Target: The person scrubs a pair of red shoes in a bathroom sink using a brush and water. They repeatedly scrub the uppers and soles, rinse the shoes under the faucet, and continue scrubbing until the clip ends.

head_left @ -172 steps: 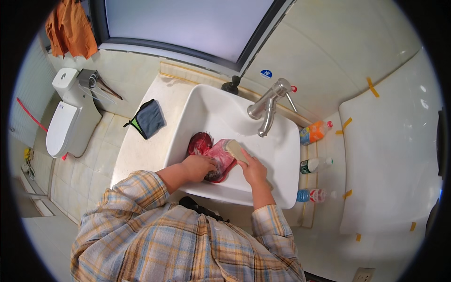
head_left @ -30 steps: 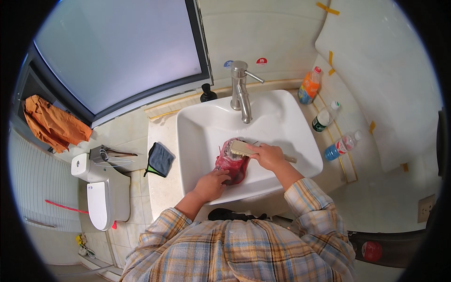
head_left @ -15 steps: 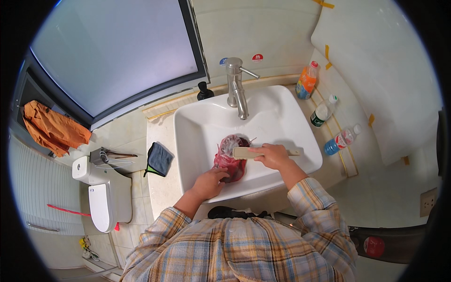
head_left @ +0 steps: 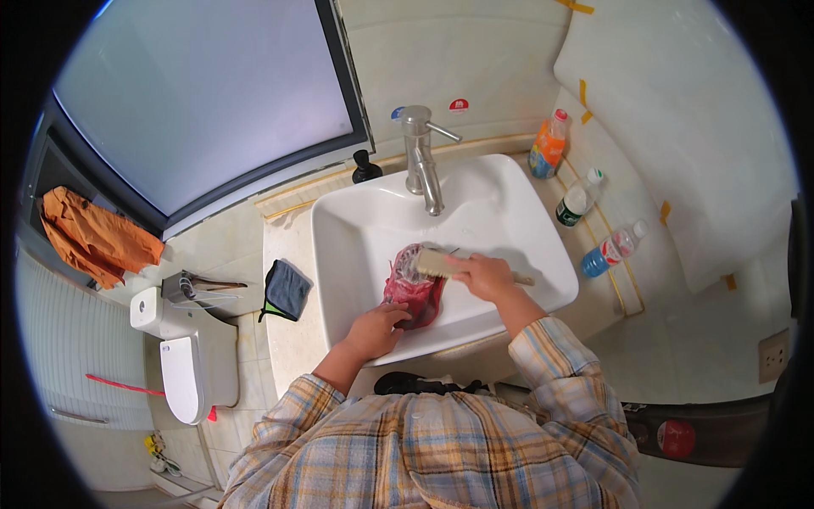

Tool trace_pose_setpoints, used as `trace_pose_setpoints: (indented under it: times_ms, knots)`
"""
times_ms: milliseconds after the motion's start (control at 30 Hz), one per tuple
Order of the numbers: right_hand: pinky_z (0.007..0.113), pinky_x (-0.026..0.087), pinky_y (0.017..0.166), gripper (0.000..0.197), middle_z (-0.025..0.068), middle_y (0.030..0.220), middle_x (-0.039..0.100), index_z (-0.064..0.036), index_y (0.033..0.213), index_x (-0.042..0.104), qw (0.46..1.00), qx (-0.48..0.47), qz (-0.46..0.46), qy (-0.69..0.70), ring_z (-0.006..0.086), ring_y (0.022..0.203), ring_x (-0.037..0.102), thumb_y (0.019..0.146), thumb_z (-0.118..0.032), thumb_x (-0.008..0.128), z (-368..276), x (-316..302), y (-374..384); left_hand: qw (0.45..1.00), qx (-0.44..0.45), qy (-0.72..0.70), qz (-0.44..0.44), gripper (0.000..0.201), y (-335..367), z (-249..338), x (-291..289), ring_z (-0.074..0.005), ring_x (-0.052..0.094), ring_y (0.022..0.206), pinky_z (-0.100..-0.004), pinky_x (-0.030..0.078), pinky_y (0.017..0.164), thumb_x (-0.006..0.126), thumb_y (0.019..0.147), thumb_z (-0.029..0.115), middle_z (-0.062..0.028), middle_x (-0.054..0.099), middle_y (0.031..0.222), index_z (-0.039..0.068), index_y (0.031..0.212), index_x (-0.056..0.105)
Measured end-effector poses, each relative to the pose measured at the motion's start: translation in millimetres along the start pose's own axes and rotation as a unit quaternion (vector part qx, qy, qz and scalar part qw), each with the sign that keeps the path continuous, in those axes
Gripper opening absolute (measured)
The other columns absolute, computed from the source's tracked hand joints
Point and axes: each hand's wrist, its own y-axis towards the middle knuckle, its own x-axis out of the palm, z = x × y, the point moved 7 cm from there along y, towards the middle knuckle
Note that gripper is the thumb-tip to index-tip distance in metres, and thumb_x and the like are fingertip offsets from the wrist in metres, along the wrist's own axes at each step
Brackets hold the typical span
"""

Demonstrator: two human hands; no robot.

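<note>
A wet dark-red item [head_left: 414,299], perhaps fabric, lies in the white sink [head_left: 509,297]. Whitish foam covers its far part, and thin cord-like ends stick out; its exact kind is unclear. My left hand [head_left: 376,329] grips its near left edge, with the fingertips on the red surface. In my right hand [head_left: 483,278] is a beige long-handled scrub brush [head_left: 437,264], the fingers closed round its middle. The brush head rests at the foamy part, bristles partly hidden. Above the sink's back stands a metal faucet [head_left: 421,161] with its lever pointing right.
On the right ledge stand an orange bottle [head_left: 548,148], a green-labelled bottle [head_left: 579,202] and a bottle of blue liquid [head_left: 612,253]. A black pump bottle [head_left: 365,168] is behind the sink. A grey cloth [head_left: 287,291] lies on the left counter. A toilet [head_left: 185,373] stands at left.
The brush has tilted, its head now slightly farther back and its handle end lower. My right hand shifted slightly left; my left hand stays on the red item.
</note>
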Motion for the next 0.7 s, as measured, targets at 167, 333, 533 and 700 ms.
trace_pose_setpoints:
  times_ms: [167, 333, 533, 700]
  knots:
    - [0.042, 0.047, 0.071, 0.039, 0.0084, 0.094, 0.059, -0.0348, 0.127, 0.046, 0.995, 0.092, 0.018, -0.027, 0.0288, 0.081, 0.061, 0.088, -0.041, 0.048, 9, -5, 0, 1.0, 0.003, -0.005, -0.003, 0.029, -2, 1, -2, -0.0295, 0.057, 0.102, -0.0374, 0.048, 0.085, 0.062, 0.076, 0.014, -0.0093, 0.056, 0.121, 0.01, 0.105, 0.063]
    - [0.043, 0.047, 0.071, 0.038, 0.0074, 0.093, 0.058, -0.0374, 0.124, 0.048, 0.997, -0.071, -0.013, 0.029, 0.0305, 0.081, 0.06, 0.087, -0.042, 0.05, -24, 4, -4, 0.999, 0.043, -0.008, -0.011, 0.025, 6, 4, -4, -0.03, 0.057, 0.099, -0.0388, 0.047, 0.084, 0.061, 0.075, 0.017, -0.0093, 0.06, 0.111, 0.01, 0.099, 0.064]
    - [0.043, 0.047, 0.068, 0.04, 0.0097, 0.092, 0.058, -0.0336, 0.127, 0.045, 0.999, 0.029, 0.023, 0.004, 0.0306, 0.075, 0.061, 0.088, -0.04, 0.049, -7, -6, 0, 0.987, -0.015, 0.057, -0.148, 0.02, 46, -8, -11, -0.0281, 0.06, 0.091, -0.0404, 0.048, 0.078, 0.059, 0.076, 0.024, -0.0075, 0.064, 0.096, 0.014, 0.092, 0.067]
    - [0.043, 0.046, 0.077, 0.037, 0.0081, 0.096, 0.058, -0.0373, 0.125, 0.048, 0.991, -0.098, -0.084, 0.025, 0.0305, 0.087, 0.059, 0.088, -0.042, 0.047, -31, 9, -11, 0.99, -0.127, 0.054, 0.001, 0.022, 89, -37, -50, -0.0269, 0.06, 0.091, -0.0404, 0.048, 0.078, 0.056, 0.079, 0.025, -0.0063, 0.064, 0.097, 0.016, 0.096, 0.066]
